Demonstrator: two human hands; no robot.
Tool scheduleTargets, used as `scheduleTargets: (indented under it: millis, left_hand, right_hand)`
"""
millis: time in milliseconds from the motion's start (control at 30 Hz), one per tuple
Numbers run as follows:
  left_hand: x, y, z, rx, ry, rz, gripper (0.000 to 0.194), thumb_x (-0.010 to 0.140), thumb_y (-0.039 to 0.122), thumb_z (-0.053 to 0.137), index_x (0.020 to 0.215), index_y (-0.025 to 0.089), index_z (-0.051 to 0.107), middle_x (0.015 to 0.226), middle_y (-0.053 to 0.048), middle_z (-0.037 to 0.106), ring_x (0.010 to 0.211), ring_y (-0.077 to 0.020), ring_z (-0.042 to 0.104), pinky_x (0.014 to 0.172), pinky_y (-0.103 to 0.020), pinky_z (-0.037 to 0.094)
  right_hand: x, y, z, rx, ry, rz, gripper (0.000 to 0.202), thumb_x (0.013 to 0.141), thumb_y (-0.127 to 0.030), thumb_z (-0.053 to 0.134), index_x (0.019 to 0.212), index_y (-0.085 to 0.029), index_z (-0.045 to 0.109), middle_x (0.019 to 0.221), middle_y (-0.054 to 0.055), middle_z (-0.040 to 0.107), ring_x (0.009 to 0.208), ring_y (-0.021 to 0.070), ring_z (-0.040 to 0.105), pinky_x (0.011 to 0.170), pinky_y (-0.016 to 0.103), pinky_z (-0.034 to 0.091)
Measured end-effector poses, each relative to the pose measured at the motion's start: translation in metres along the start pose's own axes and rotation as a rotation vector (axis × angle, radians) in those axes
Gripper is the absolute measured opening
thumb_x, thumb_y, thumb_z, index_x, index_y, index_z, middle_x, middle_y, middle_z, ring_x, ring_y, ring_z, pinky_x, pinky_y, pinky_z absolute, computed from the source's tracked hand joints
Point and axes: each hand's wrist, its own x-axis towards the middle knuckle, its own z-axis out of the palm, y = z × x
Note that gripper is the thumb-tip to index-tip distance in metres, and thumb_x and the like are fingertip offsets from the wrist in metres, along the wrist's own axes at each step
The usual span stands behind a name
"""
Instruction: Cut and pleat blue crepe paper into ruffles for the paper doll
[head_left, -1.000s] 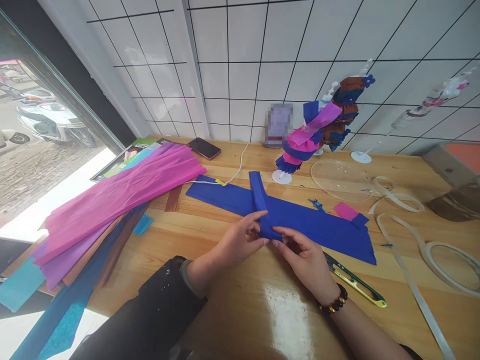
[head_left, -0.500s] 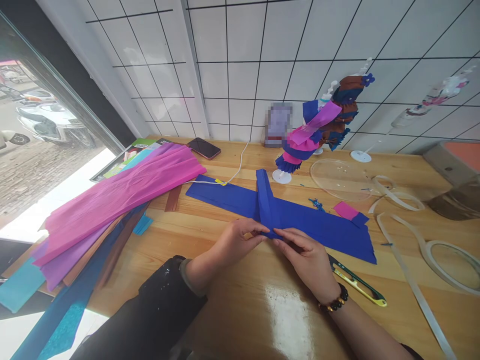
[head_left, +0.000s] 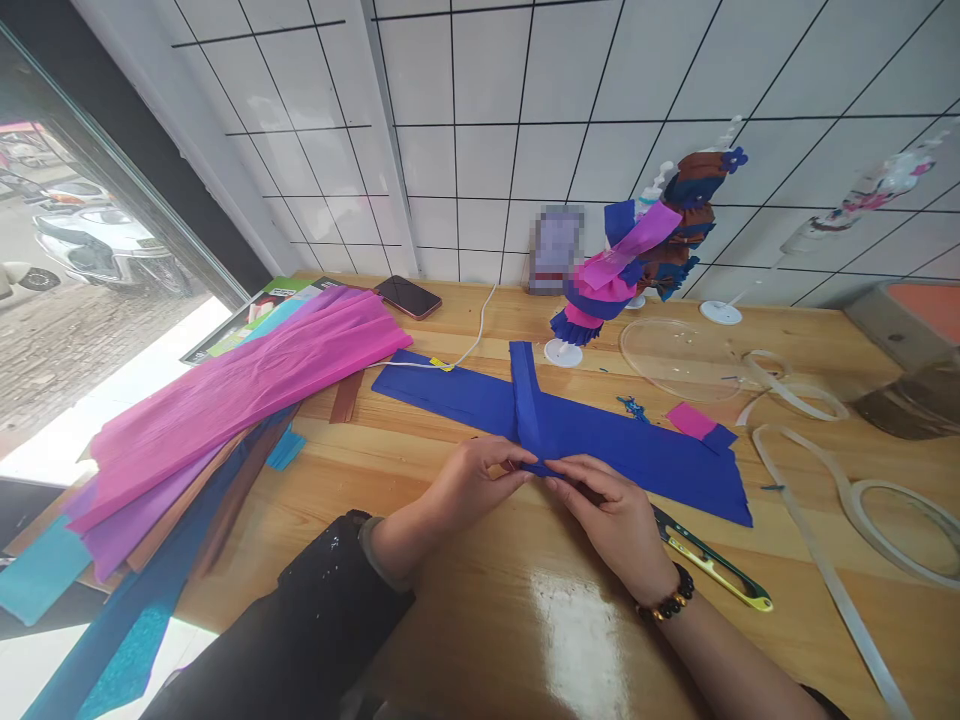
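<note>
A narrow folded strip of blue crepe paper (head_left: 527,395) runs toward me across a wider blue crepe paper sheet (head_left: 630,445) that lies flat on the table. My left hand (head_left: 480,482) pinches the strip's near end between thumb and fingertips. Close beside it, my right hand (head_left: 611,510) pinches the same end from the right, the fingertips of both hands almost touching. Folds right under the fingertips are partly hidden. Just right of my right hand lies a green and yellow utility knife (head_left: 720,568).
Pink crepe paper (head_left: 262,400) and other coloured sheets pile up at left, near a phone (head_left: 409,297). Dolls in ruffled paper dresses (head_left: 615,265) stand at the back on white bases. A clear round plate (head_left: 679,358) and white tape rolls (head_left: 911,530) lie at right.
The far end of the folded strip has shifted slightly left and flattened a little. Both hands keep their pinch in nearly the same place.
</note>
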Motion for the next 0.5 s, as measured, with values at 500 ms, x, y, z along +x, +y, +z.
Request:
scheduleTargets:
  millis: [500]
  left_hand:
    - [0.0012,-0.0026,0.0006,0.0,-0.018,-0.007,0.013,0.075,0.019,0.055,0.08,0.015,0.066,0.079,-0.006,0.066,0.075,-0.0142,0.06,0.071,-0.024,0.046]
  right_hand:
    - [-0.0004,0.0012,0.0012,-0.046,-0.022,-0.001,0.018,0.077,-0.032,0.055,0.086,-0.022,0.067,0.09,0.005,0.066,0.084,0.0171,0.059,0.077,0.03,0.047]
